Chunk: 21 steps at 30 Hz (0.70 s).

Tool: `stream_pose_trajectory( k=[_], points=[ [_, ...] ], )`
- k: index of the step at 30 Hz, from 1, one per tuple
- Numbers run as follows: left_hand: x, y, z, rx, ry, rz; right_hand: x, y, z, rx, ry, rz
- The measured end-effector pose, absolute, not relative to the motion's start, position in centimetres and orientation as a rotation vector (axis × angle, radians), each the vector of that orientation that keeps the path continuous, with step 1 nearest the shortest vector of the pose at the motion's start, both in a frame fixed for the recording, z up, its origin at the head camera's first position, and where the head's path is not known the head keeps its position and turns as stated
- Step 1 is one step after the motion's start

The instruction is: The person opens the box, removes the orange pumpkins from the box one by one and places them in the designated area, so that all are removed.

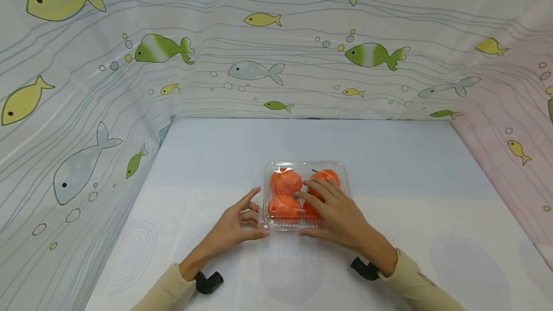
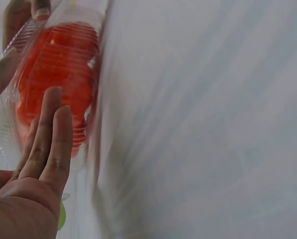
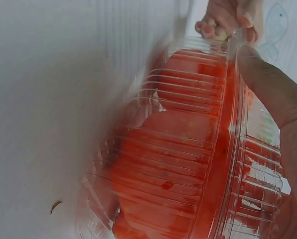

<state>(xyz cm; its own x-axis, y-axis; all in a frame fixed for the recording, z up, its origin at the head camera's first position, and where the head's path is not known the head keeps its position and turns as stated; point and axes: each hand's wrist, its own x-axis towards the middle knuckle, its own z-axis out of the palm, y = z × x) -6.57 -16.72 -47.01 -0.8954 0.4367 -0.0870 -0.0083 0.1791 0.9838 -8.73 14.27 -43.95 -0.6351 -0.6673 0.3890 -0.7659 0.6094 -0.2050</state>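
Observation:
A clear plastic clamshell box point(image 1: 306, 224) with its lid down holds several orange-red, lobed, fruit-like pieces point(image 1: 288, 183), one with a green stem. My left hand point(image 1: 231, 224) is at the box's left side, its fingers extended along the wall in the left wrist view and its thumb at the front left corner. Over the right part of the lid lies my right hand point(image 1: 341, 215), fingers spread across the top. Its thumb point(image 3: 268, 82) rests along the front rim in the right wrist view. The palm covers the box's front right corner in the head view.
The box sits mid-table on a pale blue and white cloth point(image 1: 389, 157). Fish-printed curtains point(image 1: 302, 61) rise behind and along both sides. Black curved pieces point(image 1: 209, 282) sit at both wrists, by the beige sleeves.

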Motion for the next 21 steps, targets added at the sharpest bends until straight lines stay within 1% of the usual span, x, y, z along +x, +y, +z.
stream_pose_trajectory(
  k=[21],
  points=[
    [-7.7, -16.6, -47.1, 0.497, 2.143, 1.772, -9.6, 13.9, -44.6, 1.137, -2.510, 0.480]
  ],
)
